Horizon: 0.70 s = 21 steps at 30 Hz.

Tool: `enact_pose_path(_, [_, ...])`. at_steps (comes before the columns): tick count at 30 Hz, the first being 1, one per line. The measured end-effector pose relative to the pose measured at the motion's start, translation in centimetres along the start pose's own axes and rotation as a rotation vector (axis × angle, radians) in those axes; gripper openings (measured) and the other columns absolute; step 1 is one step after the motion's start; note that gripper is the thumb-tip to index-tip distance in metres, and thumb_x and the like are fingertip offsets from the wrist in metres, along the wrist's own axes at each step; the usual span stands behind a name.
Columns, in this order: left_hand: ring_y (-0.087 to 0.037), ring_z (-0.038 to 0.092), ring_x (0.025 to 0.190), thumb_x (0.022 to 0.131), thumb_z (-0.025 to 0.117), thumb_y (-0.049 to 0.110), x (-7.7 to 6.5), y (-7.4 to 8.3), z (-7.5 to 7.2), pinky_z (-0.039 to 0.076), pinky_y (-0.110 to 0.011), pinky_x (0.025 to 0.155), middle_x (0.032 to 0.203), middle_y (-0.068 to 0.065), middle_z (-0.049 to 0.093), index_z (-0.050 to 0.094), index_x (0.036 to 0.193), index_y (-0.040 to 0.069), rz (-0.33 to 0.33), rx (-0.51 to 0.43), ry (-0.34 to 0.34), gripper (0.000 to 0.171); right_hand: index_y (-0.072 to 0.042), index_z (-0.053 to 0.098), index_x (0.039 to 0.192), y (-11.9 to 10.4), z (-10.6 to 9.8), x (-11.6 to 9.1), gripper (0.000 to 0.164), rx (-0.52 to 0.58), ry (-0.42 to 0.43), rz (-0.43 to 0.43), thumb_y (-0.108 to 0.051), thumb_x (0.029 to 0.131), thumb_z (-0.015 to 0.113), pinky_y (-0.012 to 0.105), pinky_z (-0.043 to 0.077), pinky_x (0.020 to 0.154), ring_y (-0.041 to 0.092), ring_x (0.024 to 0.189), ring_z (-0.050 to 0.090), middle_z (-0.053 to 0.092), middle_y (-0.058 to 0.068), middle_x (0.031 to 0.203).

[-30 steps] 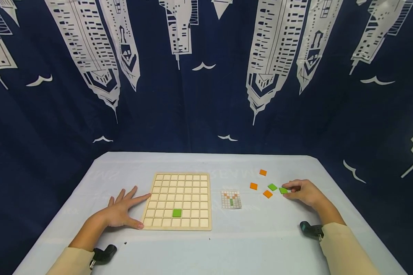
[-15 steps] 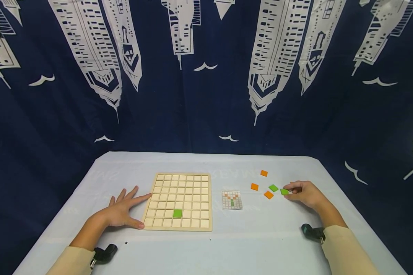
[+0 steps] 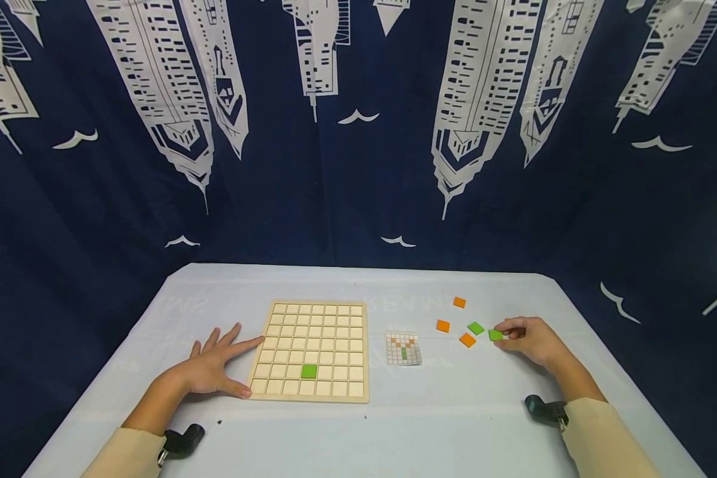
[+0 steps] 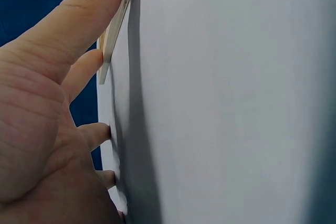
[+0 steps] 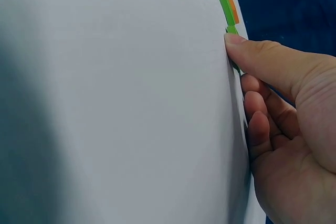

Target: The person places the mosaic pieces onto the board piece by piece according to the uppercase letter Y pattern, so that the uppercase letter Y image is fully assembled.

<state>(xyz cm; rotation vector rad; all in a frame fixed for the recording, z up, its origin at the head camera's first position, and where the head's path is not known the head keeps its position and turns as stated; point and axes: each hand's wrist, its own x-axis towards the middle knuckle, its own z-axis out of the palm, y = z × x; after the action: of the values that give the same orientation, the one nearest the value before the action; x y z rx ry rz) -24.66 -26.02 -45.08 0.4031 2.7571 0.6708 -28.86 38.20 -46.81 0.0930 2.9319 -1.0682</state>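
Note:
My left hand point(image 3: 209, 368) lies with spread fingers at the left side of a wooden grid board point(image 3: 340, 342). Its thumb and index fingertip touch the board's edge, as the left wrist view also shows. One green square tile point(image 3: 309, 371) sits in a cell near the board's front. Off to the right, my right hand point(image 3: 528, 340) pinches another green tile point(image 3: 495, 335) between thumb and index finger, low over the table. In the right wrist view the thumb point(image 5: 239, 43) covers much of that tile, and the other fingers are curled in.
A loose green tile point(image 3: 475, 328) lies just left of the right hand. Around it are orange tiles: one at the back point(image 3: 459, 302), one left point(image 3: 443, 326), one in front point(image 3: 467, 340). A small pattern card point(image 3: 403, 349) lies between board and tiles. The table point(image 3: 430, 431) is white.
The head view has shifted slightly. The right hand keeps its pinch on the green tile, which has moved a touch nearer the front. The left hand stays at the board.

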Motion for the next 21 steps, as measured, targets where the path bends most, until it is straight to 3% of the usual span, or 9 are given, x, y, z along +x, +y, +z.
enact_pose_path(14, [-0.067,-0.006,0.148,0.059,0.092,0.058,0.0,0.1,0.0,-0.008,-0.087,0.107,0.168,-0.033,0.007,0.041,0.158,0.025,-0.013,0.001,-0.003,0.115,0.000,0.073,0.114,-0.6,0.1,-0.7,0.039,-0.047,0.015,-0.047,-0.015,0.080,0.088,0.021,0.046,0.067,0.024,0.091,0.056,0.063,0.024,0.125])
enact_pose_path(21, [-0.067,-0.006,0.149,0.059,0.092,0.055,-0.2,0.2,-0.1,-0.007,-0.087,0.107,0.168,-0.033,0.007,0.042,0.157,0.024,0.004,-0.016,-0.004,0.114,0.001,0.073,0.115,-0.9,-0.1,-1.2,0.040,-0.063,0.020,-0.064,-0.017,0.082,0.086,0.021,0.048,0.065,0.022,0.087,0.057,0.064,0.025,0.125])
